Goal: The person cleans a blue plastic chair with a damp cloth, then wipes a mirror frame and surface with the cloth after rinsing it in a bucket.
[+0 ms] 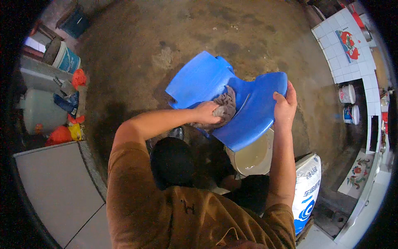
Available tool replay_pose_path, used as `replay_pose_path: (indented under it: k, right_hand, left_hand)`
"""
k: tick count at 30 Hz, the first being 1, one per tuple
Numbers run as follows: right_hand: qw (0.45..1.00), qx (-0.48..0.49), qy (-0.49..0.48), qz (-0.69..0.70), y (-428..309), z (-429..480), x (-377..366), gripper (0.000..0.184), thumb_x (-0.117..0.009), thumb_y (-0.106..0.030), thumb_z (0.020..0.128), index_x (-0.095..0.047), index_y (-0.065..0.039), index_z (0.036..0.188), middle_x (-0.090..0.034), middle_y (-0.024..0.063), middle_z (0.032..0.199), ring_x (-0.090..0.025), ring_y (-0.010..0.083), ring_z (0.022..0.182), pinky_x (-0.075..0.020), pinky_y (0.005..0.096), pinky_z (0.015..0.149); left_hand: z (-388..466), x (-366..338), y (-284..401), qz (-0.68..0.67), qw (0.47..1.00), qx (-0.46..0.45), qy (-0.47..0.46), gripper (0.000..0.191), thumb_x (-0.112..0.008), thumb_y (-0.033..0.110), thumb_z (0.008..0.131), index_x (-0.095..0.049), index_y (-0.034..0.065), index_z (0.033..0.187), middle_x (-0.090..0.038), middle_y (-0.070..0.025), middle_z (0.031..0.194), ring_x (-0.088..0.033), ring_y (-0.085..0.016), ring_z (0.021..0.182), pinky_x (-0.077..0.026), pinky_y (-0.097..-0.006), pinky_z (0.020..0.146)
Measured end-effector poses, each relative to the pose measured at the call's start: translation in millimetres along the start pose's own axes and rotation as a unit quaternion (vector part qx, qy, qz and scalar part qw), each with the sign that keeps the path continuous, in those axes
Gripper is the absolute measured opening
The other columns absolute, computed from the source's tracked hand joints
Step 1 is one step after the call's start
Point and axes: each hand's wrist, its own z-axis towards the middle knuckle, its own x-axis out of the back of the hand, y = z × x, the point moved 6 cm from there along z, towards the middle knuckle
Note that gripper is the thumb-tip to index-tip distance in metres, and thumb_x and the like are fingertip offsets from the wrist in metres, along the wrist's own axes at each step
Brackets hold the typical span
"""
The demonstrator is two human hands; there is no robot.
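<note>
A blue plastic chair or stool (pixel 199 79) lies tilted in front of me, its two broad curved parts joined by a narrower middle. My left hand (pixel 210 112) is closed on a crumpled grey-brown cloth (pixel 226 104), which presses against the blue plastic near that middle. With my right hand (pixel 285 104) I grip the outer right edge of the curved part, thumb on the near face. Below it, partly covered by the blue plastic, stands a pale bucket (pixel 253 158) holding cloudy liquid.
A white printed sack (pixel 307 190) stands by my right arm. Buckets (pixel 346 94) sit in an opening of the white tiled counter (pixel 335 49) at right. At left are a blue-and-white bucket (pixel 69 59), orange plastic bags (pixel 59 136) and a grey panel (pixel 56 186). The concrete floor (pixel 130 62) has dark patches.
</note>
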Motion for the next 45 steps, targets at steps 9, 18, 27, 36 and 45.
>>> replay_pose_path:
  k: [9,18,27,36,45]
  right_hand:
    - [0.999,0.021,-0.032,0.022,0.1,1.9,-6.7,0.061,-0.052,0.005,0.075,-0.037,0.006,0.134,-0.056,0.0151,0.118,-0.056,0.0206,0.104,-0.0422,0.0303,0.092]
    - [0.999,0.01,0.034,-0.001,0.9,2.6,-1.9,0.043,-0.048,-0.016,0.095,-0.041,0.007,0.132,-0.057,0.0157,0.119,-0.054,0.0196,0.105,-0.041,0.0307,0.093]
    - [0.997,0.043,0.057,-0.005,11.8,10.9,7.2,0.041,-0.046,-0.017,0.095,-0.046,0.007,0.127,-0.057,0.0179,0.12,-0.055,0.0225,0.11,-0.0406,0.0324,0.095]
    - [0.993,0.043,0.095,-0.047,23.7,20.9,8.1,0.041,-0.047,-0.017,0.091,-0.049,0.006,0.124,-0.058,0.0235,0.118,-0.056,0.0321,0.111,-0.0413,0.0374,0.096]
    - [0.98,0.011,0.135,-0.149,-0.5,13.0,1.4,0.042,-0.048,-0.027,0.091,-0.049,-0.006,0.127,-0.058,0.0217,0.118,-0.054,0.0362,0.111,-0.042,0.0446,0.093]
  left_hand:
    - [99.4,17.1,-1.0,0.048,0.903,0.081,0.42,0.048,-0.061,0.049,0.072,-0.066,0.0063,0.093,-0.065,-0.0151,0.1,-0.057,-0.033,0.102,-0.041,-0.0463,0.083]
    - [113.8,70.4,40.7,-0.373,0.873,-0.021,0.314,0.026,-0.055,0.028,0.082,-0.06,0.004,0.073,-0.056,-0.0017,0.071,-0.049,-0.011,0.07,-0.04,-0.0293,0.063]
    - [138.9,61.1,81.3,-0.443,0.831,-0.016,0.335,0.04,-0.061,0.039,0.081,-0.068,-0.0002,0.088,-0.065,-0.0071,0.079,-0.06,-0.017,0.078,-0.045,-0.0299,0.075]
    - [63.8,55.1,160.9,-0.144,0.966,-0.034,0.213,0.03,-0.054,0.02,0.079,-0.062,0.0008,0.101,-0.064,-0.0064,0.086,-0.056,-0.012,0.078,-0.047,-0.0288,0.071]
    - [-77.5,58.5,179.3,-0.133,0.984,0.038,0.111,0.033,-0.051,0.019,0.079,-0.062,0.0006,0.104,-0.065,-0.0084,0.089,-0.057,-0.015,0.077,-0.047,-0.031,0.07]
